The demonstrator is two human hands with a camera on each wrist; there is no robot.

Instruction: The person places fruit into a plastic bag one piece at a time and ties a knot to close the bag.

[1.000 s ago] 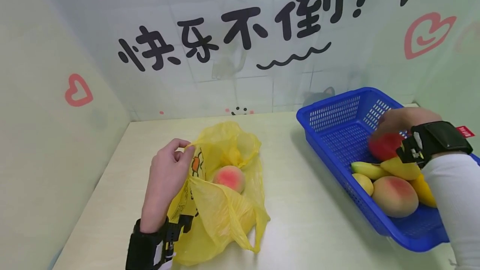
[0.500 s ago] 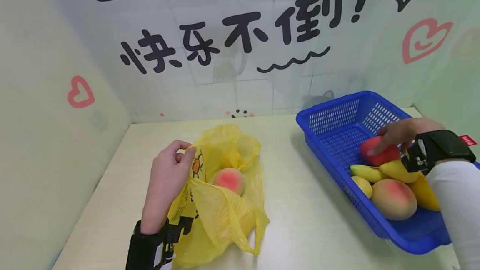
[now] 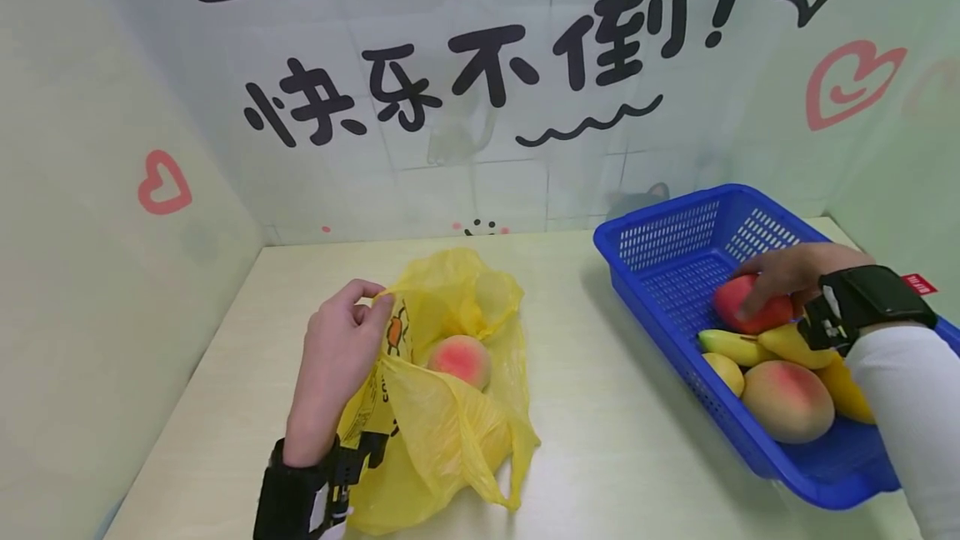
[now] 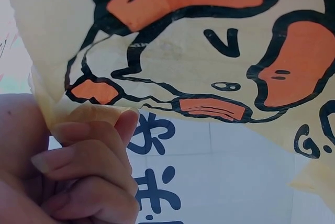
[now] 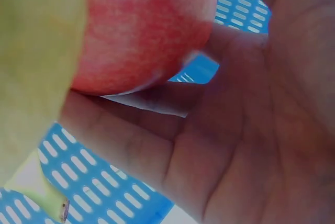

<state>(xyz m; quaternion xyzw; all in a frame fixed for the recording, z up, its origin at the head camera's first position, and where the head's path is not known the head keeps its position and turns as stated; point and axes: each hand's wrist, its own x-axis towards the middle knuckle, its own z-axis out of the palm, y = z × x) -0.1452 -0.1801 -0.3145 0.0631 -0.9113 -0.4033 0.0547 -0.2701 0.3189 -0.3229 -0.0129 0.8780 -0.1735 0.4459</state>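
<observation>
My left hand point(image 3: 335, 361) pinches the rim of a yellow plastic bag point(image 3: 450, 415) between thumb and fingers. The left wrist view shows the fingertips point(image 4: 91, 156) at the bag's edge, below its printed cartoon. Inside the bag's mouth a peach point(image 3: 459, 359) is visible. Over on the right, my right hand point(image 3: 806, 271) grips a red apple point(image 3: 738, 304) in the blue basket point(image 3: 660, 327). Seen from the right wrist, the fingers curl around the underside and side of the apple point(image 5: 146, 30), and part of a banana point(image 5: 36, 77) fills the left edge.
Next to the apple lie bananas point(image 3: 795, 346), a small yellow fruit point(image 3: 723, 373), a larger peach point(image 3: 787, 401) and an orange-yellow fruit point(image 3: 847, 390). The pale table point(image 3: 585, 423) runs between bag and basket. A printed wall point(image 3: 510, 182) stands behind.
My right hand has come down around the apple, which has shifted slightly left in the basket. The left hand keeps its hold on the bag.
</observation>
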